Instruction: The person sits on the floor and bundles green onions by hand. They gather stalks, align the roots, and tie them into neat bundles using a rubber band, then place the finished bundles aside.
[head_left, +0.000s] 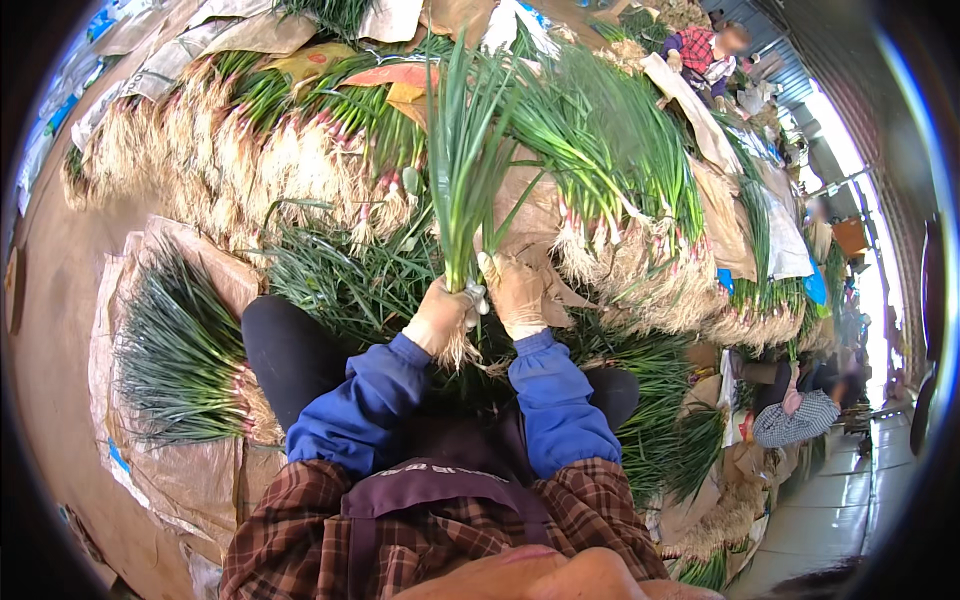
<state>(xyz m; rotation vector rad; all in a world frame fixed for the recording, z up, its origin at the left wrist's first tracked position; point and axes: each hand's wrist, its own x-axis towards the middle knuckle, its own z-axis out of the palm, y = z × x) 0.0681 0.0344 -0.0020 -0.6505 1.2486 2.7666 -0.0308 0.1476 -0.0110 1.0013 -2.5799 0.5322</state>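
My left hand (441, 316), in a pale glove, grips a bunch of green onions (459, 187) near its base. The leaves point away from me, and stringy roots (456, 351) hang below the fist. Right beside it, my right hand (516, 294), also gloved, has its fingers closed around a thin green onion stalk (489, 238) whose leaves rise next to the bunch. White fingertips of the gloves nearly meet between the two hands; exactly what they touch there is hidden. Loose green leaves (352, 274) lie in a heap before my knees.
Rooted green onions (277, 161) lie in a long row ahead on the left, others (622, 172) ahead on the right. Another pile (180, 352) rests on brown sacking (180, 480) to my left. Two people, one in a red checked vest (694, 52), one in checked sleeves (795, 418), are at right.
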